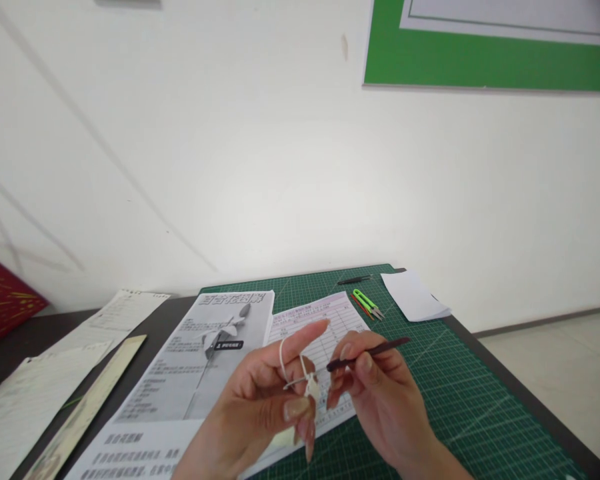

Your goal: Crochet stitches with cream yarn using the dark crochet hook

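Between the thumb and fingers of my left hand [263, 400] is a small white crochet piece [312, 387]. White yarn [281, 357] loops around the raised index finger of that hand. My right hand [380, 393] grips a crochet hook [367, 352] by its dark reddish-brown handle, much like a pen. The hook's thin metal end reaches left to the top of the crochet piece, where a loop of yarn meets it. Whether the tip sits inside a stitch is too small to tell. Both hands are raised over the printed sheets.
A green cutting mat [460, 393] covers much of the dark table. On it are green-handled thread snips [366, 301], black tweezers [355, 279], a printed form [325, 320] and white paper [413, 297]. A pattern sheet [190, 360] and handwritten pages [55, 373] lie left.
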Demonstrator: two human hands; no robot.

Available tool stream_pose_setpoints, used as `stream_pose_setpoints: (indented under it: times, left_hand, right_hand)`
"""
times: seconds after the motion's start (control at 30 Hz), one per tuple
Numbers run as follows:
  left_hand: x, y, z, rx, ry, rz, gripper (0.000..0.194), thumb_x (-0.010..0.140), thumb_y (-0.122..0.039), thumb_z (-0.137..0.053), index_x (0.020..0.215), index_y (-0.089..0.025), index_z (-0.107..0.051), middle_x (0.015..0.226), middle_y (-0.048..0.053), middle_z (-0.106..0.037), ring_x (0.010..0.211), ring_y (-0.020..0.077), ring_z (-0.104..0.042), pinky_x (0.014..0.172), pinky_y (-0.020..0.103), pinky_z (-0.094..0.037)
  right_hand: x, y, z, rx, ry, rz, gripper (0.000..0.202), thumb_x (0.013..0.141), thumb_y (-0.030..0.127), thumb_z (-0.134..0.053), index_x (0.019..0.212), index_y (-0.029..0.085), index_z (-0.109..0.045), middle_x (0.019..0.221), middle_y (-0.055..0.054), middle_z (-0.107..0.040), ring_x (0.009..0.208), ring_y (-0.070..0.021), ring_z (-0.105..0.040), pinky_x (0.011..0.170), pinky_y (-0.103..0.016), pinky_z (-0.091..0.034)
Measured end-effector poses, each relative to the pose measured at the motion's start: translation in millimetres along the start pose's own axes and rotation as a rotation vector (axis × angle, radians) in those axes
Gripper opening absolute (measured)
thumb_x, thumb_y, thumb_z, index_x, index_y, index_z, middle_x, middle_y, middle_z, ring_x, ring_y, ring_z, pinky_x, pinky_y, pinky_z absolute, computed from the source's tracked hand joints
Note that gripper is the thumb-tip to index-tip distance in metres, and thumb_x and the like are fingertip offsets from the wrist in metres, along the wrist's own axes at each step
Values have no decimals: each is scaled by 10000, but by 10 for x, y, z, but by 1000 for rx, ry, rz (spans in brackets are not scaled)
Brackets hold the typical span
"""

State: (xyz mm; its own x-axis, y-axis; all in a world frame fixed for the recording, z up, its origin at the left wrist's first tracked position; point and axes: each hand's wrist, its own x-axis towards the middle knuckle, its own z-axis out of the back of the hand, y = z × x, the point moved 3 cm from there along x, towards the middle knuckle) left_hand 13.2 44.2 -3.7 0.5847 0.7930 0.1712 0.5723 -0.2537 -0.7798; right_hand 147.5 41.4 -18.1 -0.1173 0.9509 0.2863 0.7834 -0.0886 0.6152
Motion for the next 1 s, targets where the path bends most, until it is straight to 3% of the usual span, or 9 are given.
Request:
stream_pose_setpoints:
  times: [0.23,0.63,1.0]
  left_hand:
    - [-46,27,-7,27,24,50,476,743,-207,-723,1206,-283,-642,693,-27,-564,511,101,-612,439,177,-510]
    - [-55,23,-34,41,88,79,448,749,-214,-719,1189,-267,-655,593,-50,-466,484,64,-550,443,147,-510]
    - [-81,4,-77,54,113,115,463,734,-201,-716,1190,-254,-658,588,-53,-446,449,42,-513,429,123,-467]
  right_hand:
    - [17,31,-37,24,61,-43,115,827,295,-672,801,188,-705,690,6,-657,566,-102,-665,523,-197,-578]
    - [-4,73,-56,-2,133,-15,154,880,292,-588,811,191,-682,749,10,-586,501,-95,-602,498,-283,-603]
    - [10,178,-23,-82,132,16,157,869,300,-597,796,183,-674,723,-5,-578,582,-116,-608,513,-241,-557]
